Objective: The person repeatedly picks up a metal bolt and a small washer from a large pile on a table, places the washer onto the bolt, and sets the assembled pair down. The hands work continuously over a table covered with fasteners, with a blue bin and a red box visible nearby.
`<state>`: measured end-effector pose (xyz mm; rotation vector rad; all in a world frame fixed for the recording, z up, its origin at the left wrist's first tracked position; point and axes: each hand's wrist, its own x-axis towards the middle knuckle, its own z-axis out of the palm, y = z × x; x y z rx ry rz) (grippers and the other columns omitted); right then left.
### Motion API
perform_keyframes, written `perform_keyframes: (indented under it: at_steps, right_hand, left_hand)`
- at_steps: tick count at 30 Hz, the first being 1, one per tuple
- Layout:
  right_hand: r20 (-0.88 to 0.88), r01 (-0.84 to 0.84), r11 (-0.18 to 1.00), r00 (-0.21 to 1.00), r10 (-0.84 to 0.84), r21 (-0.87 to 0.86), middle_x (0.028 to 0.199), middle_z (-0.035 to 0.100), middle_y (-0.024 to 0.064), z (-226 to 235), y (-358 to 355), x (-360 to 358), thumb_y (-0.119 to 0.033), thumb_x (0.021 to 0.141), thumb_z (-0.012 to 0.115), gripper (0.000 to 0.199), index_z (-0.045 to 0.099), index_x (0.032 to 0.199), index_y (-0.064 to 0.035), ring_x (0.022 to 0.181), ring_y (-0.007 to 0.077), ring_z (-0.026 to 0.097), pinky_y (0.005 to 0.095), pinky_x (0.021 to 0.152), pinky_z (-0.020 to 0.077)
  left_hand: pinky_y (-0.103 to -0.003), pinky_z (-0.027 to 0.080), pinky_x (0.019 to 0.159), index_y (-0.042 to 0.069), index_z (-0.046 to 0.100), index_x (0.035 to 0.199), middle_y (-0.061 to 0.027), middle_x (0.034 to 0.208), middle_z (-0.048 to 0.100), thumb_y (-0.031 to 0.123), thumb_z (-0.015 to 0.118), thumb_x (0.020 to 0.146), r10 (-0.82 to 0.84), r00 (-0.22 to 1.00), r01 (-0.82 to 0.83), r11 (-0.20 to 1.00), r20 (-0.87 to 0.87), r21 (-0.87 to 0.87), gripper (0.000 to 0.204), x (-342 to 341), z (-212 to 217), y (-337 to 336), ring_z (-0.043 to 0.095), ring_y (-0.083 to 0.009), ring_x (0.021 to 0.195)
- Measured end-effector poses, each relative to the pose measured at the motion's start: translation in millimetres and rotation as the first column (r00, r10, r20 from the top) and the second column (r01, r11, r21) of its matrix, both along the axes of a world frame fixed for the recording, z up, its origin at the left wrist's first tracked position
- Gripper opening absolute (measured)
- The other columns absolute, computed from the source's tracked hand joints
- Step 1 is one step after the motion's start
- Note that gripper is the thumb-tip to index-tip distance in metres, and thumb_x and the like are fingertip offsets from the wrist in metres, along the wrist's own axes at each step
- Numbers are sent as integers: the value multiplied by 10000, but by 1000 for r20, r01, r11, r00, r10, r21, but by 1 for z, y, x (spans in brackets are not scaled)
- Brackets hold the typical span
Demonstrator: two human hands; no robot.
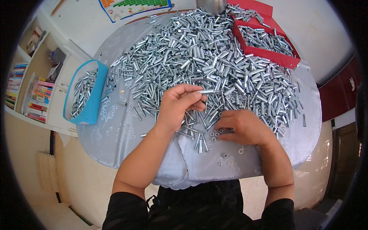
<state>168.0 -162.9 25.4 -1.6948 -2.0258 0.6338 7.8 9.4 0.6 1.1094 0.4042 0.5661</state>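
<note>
The left hand is raised a little over the near edge of the heap, its fingers and thumb pinched together on one short metal tube that sticks out to the right from the fingertips. The right hand lies palm down on the cloth, its fingertips closed on a few small nuts at the near rim of the heap (whether it truly grips them or just presses on them is hard to tell). More nuts lie loose on the cloth just in front of both hands, between the wrists.

The heap of shiny tubes covers most of the round table, from the hands up to the far edge. At the left edge stands a blue tray, tilted and part filled with tubes. At the far right a red tray also holds tubes, touching the heap. A metal pot stands at the far edge of the table. A shelf with books is at the left, by the wall, well apart from the hands.
</note>
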Motion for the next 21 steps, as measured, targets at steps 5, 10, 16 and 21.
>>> perform_keyframes:
  at_steps: [5, 10, 16, 21]
  right_hand:
    - [58, -31, 994, 998, 25, 107, 824, 581, 52, -6, 1, -1, -185, 748, 716, 193, 666, 922, -117, 740, 268, 632, 406, 637, 500]
    - [216, -96, 989, 974, 69, 115, 787, 554, 67, -12, -1, -6, -180, 799, 639, 85, 614, 809, -99, 738, 261, 636, 397, 603, 505]
    - [207, -18, 996, 978, 0, 85, 783, 565, 81, -8, -4, -7, -176, 823, 621, 102, 602, 803, -77, 749, 273, 639, 395, 618, 509]
    - [-313, 430, 878, 881, -356, 210, 921, 654, 100, 1, 4, 6, -75, 828, 695, 196, 636, 1012, -43, 786, 217, 647, 297, 747, 515]
  left_hand:
    - [-288, 580, 649, -30, 636, 1076, -136, 908, 702, 55, 608, 901, -15, 999, 16, 999, -37, 33, 197, 3, -2, -1, 687, -171, 713]
    - [-290, 581, 678, -48, 637, 1085, -146, 922, 694, 41, 621, 895, -22, 998, 23, 1000, -62, 13, 211, 0, 0, -2, 686, -183, 742]
    - [-297, 593, 655, -31, 627, 1101, -147, 941, 703, 43, 606, 908, -24, 998, 26, 999, -58, 34, 209, 2, -3, -2, 693, -175, 730]
    - [-295, 591, 659, -32, 631, 1106, -150, 946, 702, 33, 603, 909, -19, 998, 23, 998, -66, 60, 209, 2, -4, -3, 693, -180, 734]
